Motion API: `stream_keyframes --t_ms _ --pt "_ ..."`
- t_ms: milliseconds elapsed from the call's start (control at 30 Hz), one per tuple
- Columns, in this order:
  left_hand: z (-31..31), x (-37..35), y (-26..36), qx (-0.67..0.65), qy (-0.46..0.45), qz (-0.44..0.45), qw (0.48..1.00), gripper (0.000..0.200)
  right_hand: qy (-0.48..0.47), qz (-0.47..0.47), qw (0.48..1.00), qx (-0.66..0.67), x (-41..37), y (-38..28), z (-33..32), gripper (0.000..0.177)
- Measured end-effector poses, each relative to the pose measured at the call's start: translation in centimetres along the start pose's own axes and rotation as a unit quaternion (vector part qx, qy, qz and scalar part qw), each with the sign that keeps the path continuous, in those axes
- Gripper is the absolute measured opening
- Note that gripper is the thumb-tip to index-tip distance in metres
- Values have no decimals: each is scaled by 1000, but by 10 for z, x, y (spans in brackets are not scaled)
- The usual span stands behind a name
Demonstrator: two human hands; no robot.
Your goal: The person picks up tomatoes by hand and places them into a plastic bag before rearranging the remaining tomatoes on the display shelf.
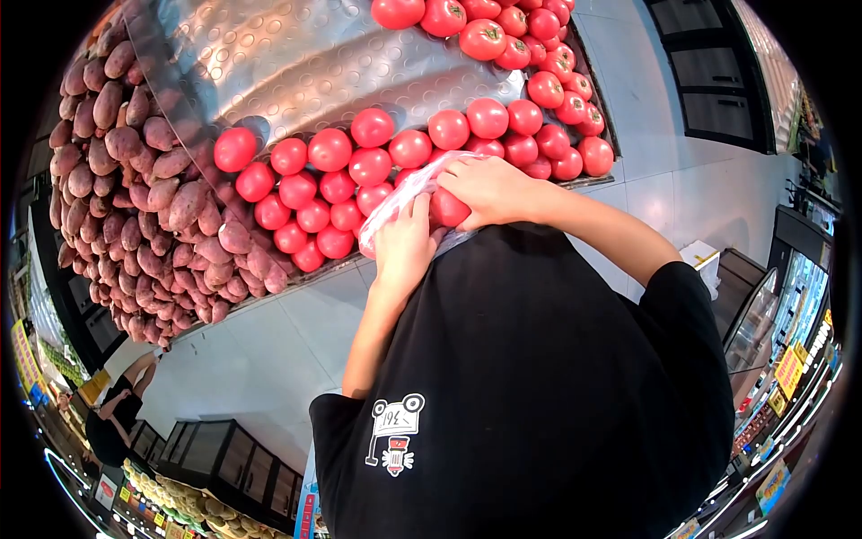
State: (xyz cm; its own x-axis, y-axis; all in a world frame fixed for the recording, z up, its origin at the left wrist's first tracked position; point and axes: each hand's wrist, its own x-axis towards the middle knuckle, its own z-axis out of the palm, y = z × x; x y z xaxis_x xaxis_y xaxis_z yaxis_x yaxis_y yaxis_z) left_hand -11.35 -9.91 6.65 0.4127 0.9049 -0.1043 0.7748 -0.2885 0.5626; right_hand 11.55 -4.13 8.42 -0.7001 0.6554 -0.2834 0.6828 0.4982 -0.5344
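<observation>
My left hand [404, 247] grips a clear plastic bag [400, 196] at the front edge of a pile of red tomatoes [359, 166]. My right hand [489, 189] is closed over one tomato [447, 208] right at the bag's mouth, touching the bag. Both hands are close together, just above the stand's edge. Part of the bag is hidden under my hands.
A dimpled metal display surface [296, 63] carries the tomatoes, with more tomatoes [530, 54] further back. Sweet potatoes [144, 180] are heaped on the left. Pale floor tiles [269, 350] lie below. Another person [117, 418] stands at lower left, near shelves and dark cabinets.
</observation>
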Motion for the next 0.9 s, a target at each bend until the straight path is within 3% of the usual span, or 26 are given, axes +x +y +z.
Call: stream_keyframes --t_ms 167,333,400,467,533,733,900 --pt "-3 3 10 95 -119 -78 985 26 7 30 998 55 -9 -17 -35 65" --pt "11 13 11 131 -96 -18 987 23 35 73 966 246 0 -17 -79 71" --pt "13 15 11 155 -86 23 984 26 104 85 901 412 14 2 -73 72" --pt "10 12 9 156 -66 93 981 31 185 118 898 381 34 20 -71 74" --pt "9 15 7 171 -79 121 974 33 246 117 945 183 57 35 -63 73" --pt "-6 26 9 233 -104 210 944 26 192 105 975 31 89 56 -30 71" --pt "-6 29 7 271 -125 229 926 25 190 99 976 30 87 61 -18 72"
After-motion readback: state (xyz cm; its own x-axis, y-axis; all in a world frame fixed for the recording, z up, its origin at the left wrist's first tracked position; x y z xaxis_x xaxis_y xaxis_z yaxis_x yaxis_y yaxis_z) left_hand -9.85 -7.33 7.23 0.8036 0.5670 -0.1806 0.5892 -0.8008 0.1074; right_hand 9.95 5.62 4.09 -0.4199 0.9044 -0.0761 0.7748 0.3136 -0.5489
